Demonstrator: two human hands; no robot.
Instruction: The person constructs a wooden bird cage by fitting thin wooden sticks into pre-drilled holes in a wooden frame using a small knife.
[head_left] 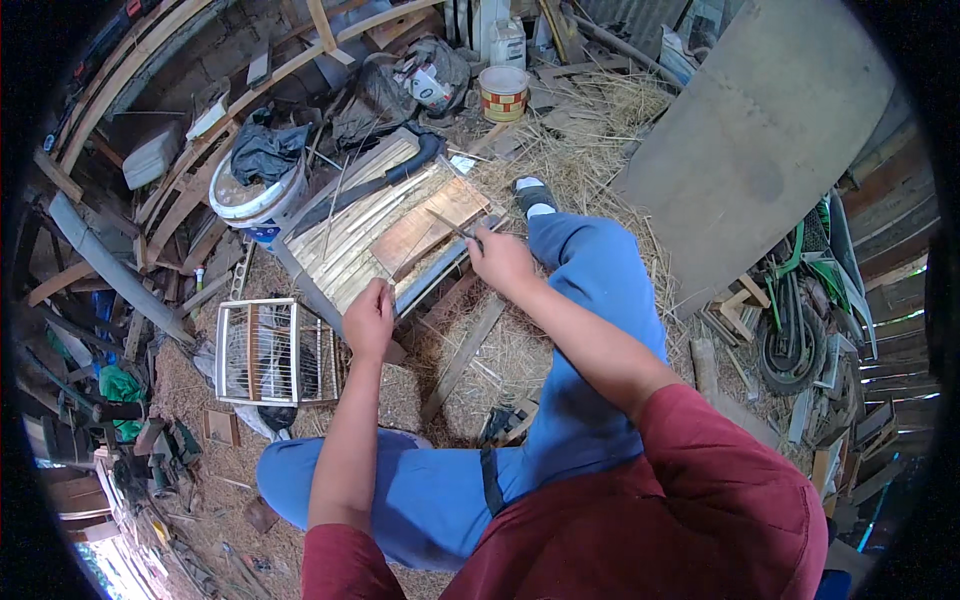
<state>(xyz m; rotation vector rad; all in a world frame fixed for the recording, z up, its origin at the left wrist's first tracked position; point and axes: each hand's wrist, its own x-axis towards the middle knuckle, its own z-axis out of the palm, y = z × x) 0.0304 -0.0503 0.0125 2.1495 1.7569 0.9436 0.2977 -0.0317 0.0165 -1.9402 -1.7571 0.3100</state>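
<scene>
My right hand point(499, 262) is closed around a small knife point(450, 224), whose narrow dark blade reaches over a reddish-brown wooden board point(428, 228). Off the near left corner of that board, my left hand point(369, 318) is closed with its fingertips pinched together. What they hold, if anything, is too small to make out. The board rests on a low bench point(335, 262) topped with pale strips of wood or cane. Farther back on the bench lies a long dark blade with a black handle point(415, 160), touched by neither hand.
A wire-barred wooden cage point(270, 352) stands left of the bench. Behind it is a white bucket point(258, 205) topped with black plastic. A red-and-yellow patterned bucket point(502, 94) sits at the back. At right, a large grey sheet point(770, 140) leans near a wheelbarrow wheel point(792, 345). Straw and shavings cover the floor.
</scene>
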